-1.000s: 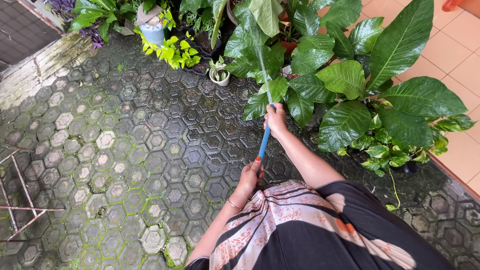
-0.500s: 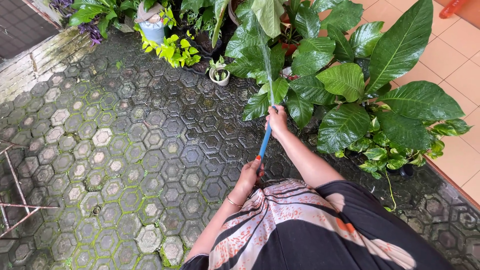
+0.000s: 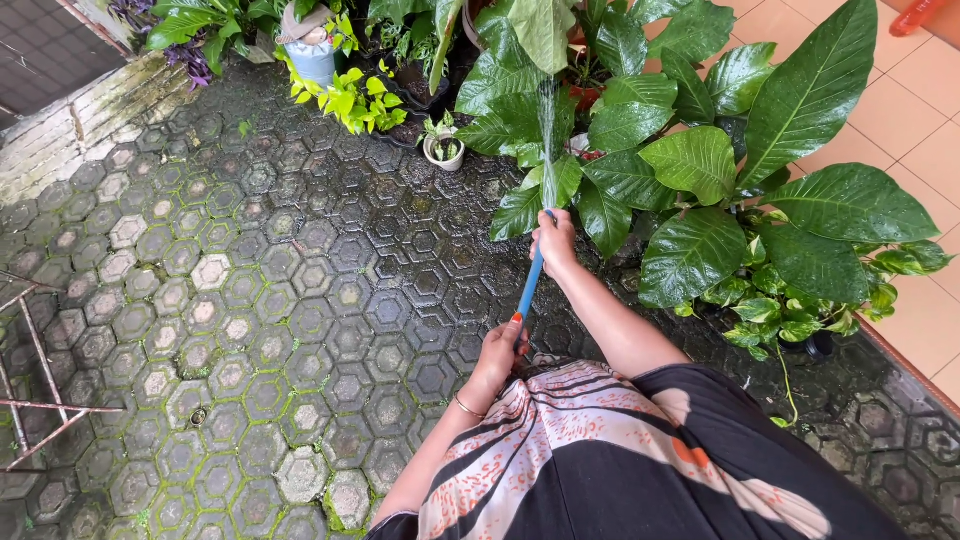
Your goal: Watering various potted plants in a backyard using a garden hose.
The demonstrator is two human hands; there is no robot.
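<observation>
Head view: right hand [image 3: 553, 238] grips the blue hose [image 3: 528, 287] near its tip, left hand [image 3: 500, 345] clasps it lower; spray [image 3: 547, 130] hits the big-leaved plants [image 3: 690, 160]. Paving [image 3: 300, 290] already wet; small white pot [image 3: 443, 150] unsprayed.

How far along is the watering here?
Looks done: the paving is wet and the big leaves glisten. In hand: both hands, right hand and left hand, hold the blue hose, spraying the middle plants. Possibly left: the small white pot and yellow-green plant.
</observation>
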